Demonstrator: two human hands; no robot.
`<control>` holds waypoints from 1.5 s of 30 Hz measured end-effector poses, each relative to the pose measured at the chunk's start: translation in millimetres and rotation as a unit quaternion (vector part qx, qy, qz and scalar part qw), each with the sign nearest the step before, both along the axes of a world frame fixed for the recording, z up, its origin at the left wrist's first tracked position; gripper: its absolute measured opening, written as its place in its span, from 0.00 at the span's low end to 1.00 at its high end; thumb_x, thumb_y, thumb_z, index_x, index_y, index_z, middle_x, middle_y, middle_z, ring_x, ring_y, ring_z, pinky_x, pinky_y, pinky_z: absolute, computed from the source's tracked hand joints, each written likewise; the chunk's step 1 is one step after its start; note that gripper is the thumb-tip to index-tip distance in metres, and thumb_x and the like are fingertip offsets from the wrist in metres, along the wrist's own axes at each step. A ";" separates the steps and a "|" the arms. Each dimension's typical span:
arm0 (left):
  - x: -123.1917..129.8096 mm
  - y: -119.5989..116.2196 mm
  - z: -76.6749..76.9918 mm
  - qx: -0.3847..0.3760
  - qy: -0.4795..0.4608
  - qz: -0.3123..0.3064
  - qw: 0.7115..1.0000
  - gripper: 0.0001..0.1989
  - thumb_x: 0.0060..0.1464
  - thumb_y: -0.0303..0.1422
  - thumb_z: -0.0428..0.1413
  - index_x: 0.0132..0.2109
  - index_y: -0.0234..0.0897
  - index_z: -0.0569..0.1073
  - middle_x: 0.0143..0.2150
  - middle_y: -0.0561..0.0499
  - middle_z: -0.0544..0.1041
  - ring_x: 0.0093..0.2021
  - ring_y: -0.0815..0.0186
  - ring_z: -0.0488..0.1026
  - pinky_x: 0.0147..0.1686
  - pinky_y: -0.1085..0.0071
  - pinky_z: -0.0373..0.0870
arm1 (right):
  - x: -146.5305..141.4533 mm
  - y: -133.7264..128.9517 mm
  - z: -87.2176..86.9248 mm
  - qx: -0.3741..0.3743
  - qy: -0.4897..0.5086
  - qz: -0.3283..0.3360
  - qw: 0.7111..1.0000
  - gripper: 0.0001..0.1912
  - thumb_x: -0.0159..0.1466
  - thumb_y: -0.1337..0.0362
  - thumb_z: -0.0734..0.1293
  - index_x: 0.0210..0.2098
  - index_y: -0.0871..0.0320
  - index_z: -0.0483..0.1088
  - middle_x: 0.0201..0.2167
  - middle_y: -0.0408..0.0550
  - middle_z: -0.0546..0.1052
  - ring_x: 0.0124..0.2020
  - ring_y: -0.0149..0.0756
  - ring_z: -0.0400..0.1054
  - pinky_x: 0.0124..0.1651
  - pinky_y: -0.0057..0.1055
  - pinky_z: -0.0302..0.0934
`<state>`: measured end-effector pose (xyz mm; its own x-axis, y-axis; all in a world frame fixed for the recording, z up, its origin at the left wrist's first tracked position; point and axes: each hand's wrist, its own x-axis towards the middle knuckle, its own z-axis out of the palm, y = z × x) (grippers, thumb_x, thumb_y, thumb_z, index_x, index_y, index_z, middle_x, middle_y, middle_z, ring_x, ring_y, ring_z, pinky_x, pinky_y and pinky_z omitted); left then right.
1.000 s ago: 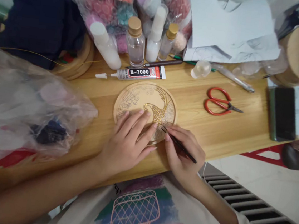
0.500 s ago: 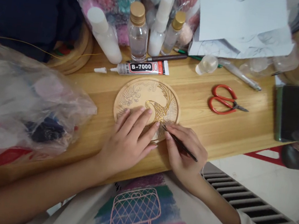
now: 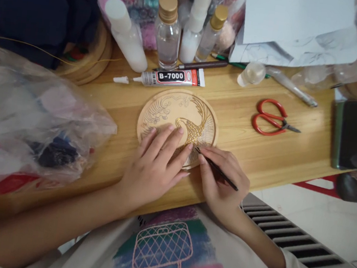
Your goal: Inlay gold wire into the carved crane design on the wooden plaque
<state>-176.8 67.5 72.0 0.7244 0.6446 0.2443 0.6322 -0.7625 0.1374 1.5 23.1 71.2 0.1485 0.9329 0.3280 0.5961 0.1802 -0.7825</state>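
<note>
Hands unmoved: left hand [image 3: 152, 165] flat on one wooden disc [image 3: 168, 107], right hand [image 3: 221, 182] pinching one thin tool [image 3: 216, 169]; one pair of scissors [image 3: 272, 118] lies apart.

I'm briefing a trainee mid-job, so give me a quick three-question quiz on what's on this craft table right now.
1. True or false: the left hand lies flat on the round wooden disc.
2. What does the right hand hold? A) the red scissors B) a thin dark tool C) the B-7000 glue tube
3. Fill in: the glue tube lies on the wooden table between the disc and a row of ____.

Key:
1. True; its fingers rest on the disc's near half.
2. B; the tip meets the disc beside the gold bird figure.
3. Bottles.
</note>
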 end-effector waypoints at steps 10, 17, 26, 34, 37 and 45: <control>1.0 -1.7 0.2 -0.014 -0.002 0.004 1.000 0.23 0.65 0.42 0.54 0.61 0.33 0.71 0.65 0.33 0.68 0.65 0.43 0.66 0.62 0.45 0.64 | -0.2 -0.3 -1.1 0.010 -0.023 -0.001 1.000 0.17 0.61 0.75 0.69 0.46 0.52 0.76 0.41 0.48 0.83 0.43 0.38 0.78 0.47 0.40 0.74; 2.3 -1.7 4.4 0.008 0.026 -0.001 1.000 0.25 0.64 0.44 0.54 0.61 0.32 0.71 0.65 0.32 0.68 0.64 0.43 0.67 0.60 0.46 0.66 | 1.2 -0.1 -1.4 0.018 -0.037 0.005 0.999 0.17 0.61 0.76 0.70 0.46 0.52 0.76 0.41 0.48 0.83 0.42 0.38 0.78 0.47 0.40 0.73; 3.1 -3.0 3.0 0.004 0.014 0.002 1.000 0.25 0.65 0.44 0.54 0.61 0.32 0.71 0.66 0.34 0.68 0.66 0.45 0.66 0.63 0.46 0.63 | 6.3 2.8 0.1 0.018 -0.056 0.028 0.998 0.16 0.61 0.75 0.69 0.46 0.51 0.75 0.41 0.47 0.83 0.41 0.39 0.78 0.44 0.40 0.74; 4.7 -1.7 6.1 0.037 0.030 -0.004 0.999 0.24 0.65 0.43 0.54 0.59 0.30 0.72 0.63 0.33 0.71 0.63 0.43 0.69 0.58 0.48 0.68 | 9.1 4.0 3.3 0.015 -0.068 0.046 0.997 0.16 0.62 0.75 0.69 0.46 0.52 0.75 0.42 0.47 0.83 0.43 0.39 0.79 0.45 0.40 0.73; 5.1 -1.5 6.0 0.042 0.031 -0.005 0.999 0.24 0.65 0.43 0.53 0.59 0.30 0.72 0.63 0.33 0.71 0.63 0.44 0.70 0.58 0.48 0.68 | 9.2 4.5 4.9 0.008 -0.070 0.046 0.996 0.15 0.62 0.75 0.69 0.45 0.51 0.75 0.41 0.47 0.83 0.42 0.40 0.79 0.45 0.41 0.73; 5.3 -1.7 6.0 0.051 0.043 -0.001 0.998 0.23 0.65 0.43 0.53 0.59 0.30 0.72 0.63 0.34 0.71 0.63 0.44 0.70 0.58 0.49 0.69 | 12.6 5.8 7.2 0.010 -0.079 0.061 0.995 0.14 0.62 0.75 0.69 0.45 0.54 0.76 0.42 0.50 0.83 0.43 0.36 0.79 0.44 0.36 0.72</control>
